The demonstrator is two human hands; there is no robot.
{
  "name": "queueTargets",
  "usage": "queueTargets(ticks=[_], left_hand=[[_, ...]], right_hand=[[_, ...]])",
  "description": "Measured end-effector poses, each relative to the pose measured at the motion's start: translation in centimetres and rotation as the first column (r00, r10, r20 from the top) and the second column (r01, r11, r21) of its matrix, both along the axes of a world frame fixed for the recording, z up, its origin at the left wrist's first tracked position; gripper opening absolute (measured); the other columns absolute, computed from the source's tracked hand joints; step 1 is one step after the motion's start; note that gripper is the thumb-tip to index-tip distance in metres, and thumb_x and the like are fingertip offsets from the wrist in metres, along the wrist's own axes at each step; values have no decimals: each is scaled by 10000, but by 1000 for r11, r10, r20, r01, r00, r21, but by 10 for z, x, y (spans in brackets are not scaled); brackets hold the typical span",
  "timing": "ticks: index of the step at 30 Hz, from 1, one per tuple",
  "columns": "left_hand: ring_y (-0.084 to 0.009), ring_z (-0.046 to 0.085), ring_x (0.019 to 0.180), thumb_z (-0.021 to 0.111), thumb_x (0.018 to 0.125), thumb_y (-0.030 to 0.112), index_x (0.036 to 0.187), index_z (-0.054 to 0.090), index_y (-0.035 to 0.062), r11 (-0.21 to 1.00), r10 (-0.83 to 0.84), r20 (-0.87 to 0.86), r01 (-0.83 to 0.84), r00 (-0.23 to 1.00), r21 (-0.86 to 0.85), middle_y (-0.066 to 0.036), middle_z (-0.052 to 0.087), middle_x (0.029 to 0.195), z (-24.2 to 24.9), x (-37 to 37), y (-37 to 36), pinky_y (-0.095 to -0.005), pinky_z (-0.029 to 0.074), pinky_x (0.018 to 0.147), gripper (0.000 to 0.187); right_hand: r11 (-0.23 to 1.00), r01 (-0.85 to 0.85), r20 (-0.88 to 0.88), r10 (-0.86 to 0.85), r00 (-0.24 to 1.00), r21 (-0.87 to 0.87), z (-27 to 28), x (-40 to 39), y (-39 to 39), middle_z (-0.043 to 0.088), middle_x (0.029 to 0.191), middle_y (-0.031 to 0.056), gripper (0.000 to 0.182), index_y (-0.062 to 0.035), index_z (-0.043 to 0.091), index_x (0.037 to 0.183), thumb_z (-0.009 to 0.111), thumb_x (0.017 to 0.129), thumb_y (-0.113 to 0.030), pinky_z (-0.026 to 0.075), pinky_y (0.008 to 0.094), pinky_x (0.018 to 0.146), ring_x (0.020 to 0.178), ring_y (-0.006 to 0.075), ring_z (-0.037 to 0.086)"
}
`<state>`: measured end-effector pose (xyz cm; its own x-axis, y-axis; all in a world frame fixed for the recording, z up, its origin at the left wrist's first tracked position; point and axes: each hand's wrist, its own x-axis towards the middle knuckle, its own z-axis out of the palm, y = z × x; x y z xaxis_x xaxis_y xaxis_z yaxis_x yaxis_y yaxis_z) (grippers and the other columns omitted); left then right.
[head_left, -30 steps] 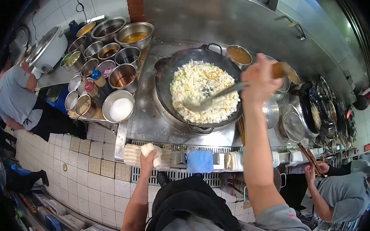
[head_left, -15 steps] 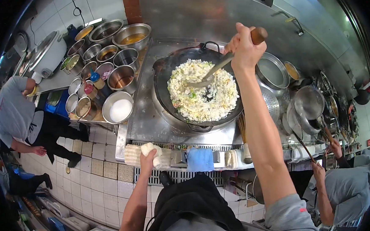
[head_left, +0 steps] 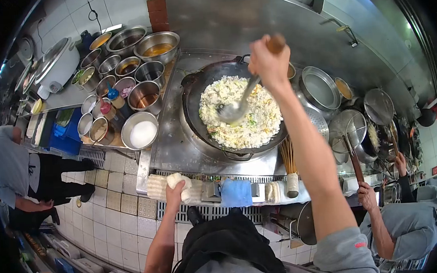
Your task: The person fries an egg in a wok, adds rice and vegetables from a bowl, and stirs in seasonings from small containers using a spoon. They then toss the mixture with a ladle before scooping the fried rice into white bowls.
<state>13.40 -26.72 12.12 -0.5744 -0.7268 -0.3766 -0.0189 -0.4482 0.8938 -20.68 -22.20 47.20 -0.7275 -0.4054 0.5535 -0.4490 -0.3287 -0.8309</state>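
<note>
A large black wok (head_left: 191,95) on the steel stove holds fried rice (head_left: 258,126) with yellow and green bits. Above the wok's right part, my right hand (head_left: 270,62) is closed round the wooden handle of a metal ladle (head_left: 246,97), whose bowl rests in the rice left of the middle. My left hand (head_left: 174,192) grips a folded cream cloth (head_left: 182,181) at the stove's front edge. That cloth lies against a striped towel (head_left: 156,187).
Metal bowls of sauces and a bowl of white granules (head_left: 142,132) stand left. A blue cloth (head_left: 236,191) and a bamboo brush (head_left: 290,169) lie along the front edge. One co-worker (head_left: 409,225) works right with a strainer; another person (head_left: 14,159) stands left.
My right hand and the ladle handle have moved left, and the ladle bowl has shifted slightly down and left. The right co-worker's strainer has risen. My left hand has hardly moved.
</note>
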Motion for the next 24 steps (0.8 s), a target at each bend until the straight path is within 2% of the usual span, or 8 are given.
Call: queueTargets(ticks=[1,5,8,13,17,19,21,24], left_hand=[[-149,612,838,660,830,174,1079,577,7,1000,-2,4,2,1000,2,-63,636,956,-2,3,2,-289,494,749,311],[-151,609,853,658,828,170,1079,574,7,1000,20,-26,-20,999,-19,-62,632,962,3,-1,2,-293,491,760,310],[-150,609,853,656,830,165,1081,572,6,1000,19,-29,-19,999,-11,-61,631,960,4,1,2,-291,492,757,309],[-146,608,848,653,833,154,1083,568,4,1000,7,-20,-7,1000,-3,-61,631,957,3,0,-2,-287,494,748,304],[-147,614,834,659,828,152,1080,566,3,1000,3,-27,-2,1000,21,-62,631,951,5,3,0,-287,501,735,308],[-143,616,822,654,829,137,1084,565,2,999,-7,-40,9,999,50,-59,630,946,6,2,0,-285,503,718,303],[-149,621,821,651,831,130,1092,563,1,996,43,-56,-39,997,79,-63,631,949,9,11,6,-291,510,715,305],[-164,633,833,645,836,120,1111,555,-4,975,112,-112,-87,987,206,-72,633,965,39,21,17,-307,524,717,314]], right_hand=[[984,152,-75,-146,987,92,9,-14,-6,453,503,-23,317,-74,408,543,572,814,-64,322,237,388,423,63,440],[917,326,54,-322,945,-232,31,-43,29,465,509,-12,289,-66,463,560,609,804,-119,325,259,383,407,77,426],[970,127,-22,-134,991,-205,-12,-48,48,466,506,2,273,-64,472,577,618,801,-119,324,261,374,390,81,416],[988,150,161,-152,975,24,43,-33,12,401,503,15,118,-2,504,737,540,835,-58,302,289,358,370,109,367],[936,23,-45,-42,998,-352,-11,-26,4,404,503,19,160,-27,460,713,529,849,-75,300,292,361,366,123,360],[985,-168,133,172,976,-37,-2,-25,13,476,502,18,163,-35,518,688,586,833,-69,349,258,374,389,100,438],[988,-109,161,90,983,110,42,-6,20,368,493,-13,250,-82,431,651,605,830,-92,265,266,382,370,92,330],[998,-63,109,59,992,28,76,-1,79,340,482,-58,305,-111,466,622,592,884,-205,221,252,370,363,53,286]])
